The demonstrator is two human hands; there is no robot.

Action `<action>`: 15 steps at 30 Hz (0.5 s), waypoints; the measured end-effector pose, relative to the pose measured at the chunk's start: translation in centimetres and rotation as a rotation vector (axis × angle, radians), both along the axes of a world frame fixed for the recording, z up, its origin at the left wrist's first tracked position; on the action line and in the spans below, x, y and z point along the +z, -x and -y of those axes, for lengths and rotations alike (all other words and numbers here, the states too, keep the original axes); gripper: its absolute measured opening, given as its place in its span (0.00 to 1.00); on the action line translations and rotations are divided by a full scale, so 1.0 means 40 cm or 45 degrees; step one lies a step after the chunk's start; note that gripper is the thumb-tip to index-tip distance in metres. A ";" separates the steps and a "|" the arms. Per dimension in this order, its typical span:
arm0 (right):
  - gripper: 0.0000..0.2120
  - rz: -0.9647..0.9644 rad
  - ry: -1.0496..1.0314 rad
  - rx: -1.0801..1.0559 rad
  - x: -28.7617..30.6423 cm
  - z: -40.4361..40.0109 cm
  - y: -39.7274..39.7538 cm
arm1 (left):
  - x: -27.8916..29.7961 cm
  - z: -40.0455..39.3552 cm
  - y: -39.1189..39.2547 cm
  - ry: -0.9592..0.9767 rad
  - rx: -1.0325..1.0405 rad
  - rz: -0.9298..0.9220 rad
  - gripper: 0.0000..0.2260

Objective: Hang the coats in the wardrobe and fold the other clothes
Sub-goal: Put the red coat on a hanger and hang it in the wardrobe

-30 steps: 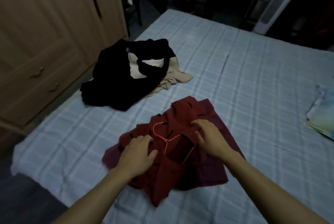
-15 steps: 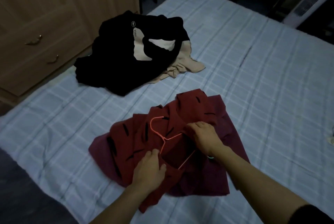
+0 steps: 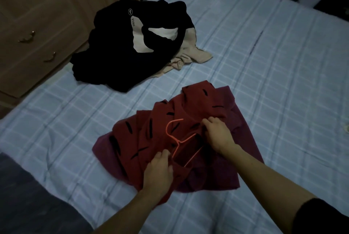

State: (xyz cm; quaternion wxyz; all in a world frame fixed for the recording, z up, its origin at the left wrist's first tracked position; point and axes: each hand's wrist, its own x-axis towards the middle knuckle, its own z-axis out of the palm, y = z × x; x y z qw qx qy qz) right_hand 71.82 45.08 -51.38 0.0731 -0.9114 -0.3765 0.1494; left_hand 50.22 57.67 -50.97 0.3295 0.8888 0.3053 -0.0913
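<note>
On bed (image 3: 264,64), red coat (image 3: 151,139) with hanger (image 3: 176,139) at collar. Left hand (image 3: 158,169) moved inward, pinching fabric; right hand (image 3: 217,133) gripping collar. Hanger fitting under way; black garment (image 3: 113,54) untouched.

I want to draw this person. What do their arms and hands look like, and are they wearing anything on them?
Both forearms are bare. The left hand and right hand wear no gloves, rings or watch. A dark sleeve edge shows high on the right arm.

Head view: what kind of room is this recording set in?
Most likely a bedroom: a bed under a checked sheet, a wooden wardrobe with drawers beside it, and clothes on the bed, including a red coat with a hanger.
</note>
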 end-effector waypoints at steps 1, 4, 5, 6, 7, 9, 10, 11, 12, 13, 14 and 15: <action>0.09 -0.005 -0.018 -0.011 0.012 0.008 -0.001 | 0.006 0.001 0.005 -0.003 0.009 0.060 0.11; 0.08 -0.019 -0.115 -0.035 0.053 0.022 -0.003 | 0.035 -0.016 0.009 -0.060 0.005 0.183 0.11; 0.07 -0.016 -0.151 -0.048 0.071 0.021 -0.001 | 0.048 -0.026 0.008 -0.089 -0.001 0.213 0.12; 0.07 -0.007 -0.190 -0.063 0.090 0.018 0.003 | 0.062 -0.039 0.006 -0.119 -0.006 0.243 0.13; 0.07 0.002 -0.230 -0.079 0.110 0.014 0.006 | 0.075 -0.053 0.005 -0.147 -0.010 0.274 0.13; 0.06 0.016 -0.310 -0.099 0.150 0.004 0.016 | 0.104 -0.084 0.005 -0.186 -0.009 0.335 0.14; 0.06 0.024 -0.343 -0.100 0.168 -0.001 0.020 | 0.119 -0.101 0.007 -0.206 -0.013 0.371 0.14; 0.06 0.037 -0.369 -0.093 0.185 -0.007 0.024 | 0.135 -0.117 0.010 -0.230 -0.023 0.413 0.14; 0.07 0.053 -0.389 -0.081 0.201 -0.011 0.028 | 0.154 -0.132 0.014 -0.259 -0.035 0.452 0.14; 0.07 0.068 -0.404 -0.068 0.218 -0.015 0.034 | 0.173 -0.147 0.019 -0.291 -0.046 0.482 0.14; 0.07 0.081 -0.418 -0.059 0.235 -0.018 0.040 | 0.193 -0.161 0.025 -0.328 -0.050 0.507 0.14; 0.07 0.093 -0.431 -0.052 0.253 -0.021 0.048 | 0.214 -0.173 0.031 -0.364 -0.051 0.530 0.15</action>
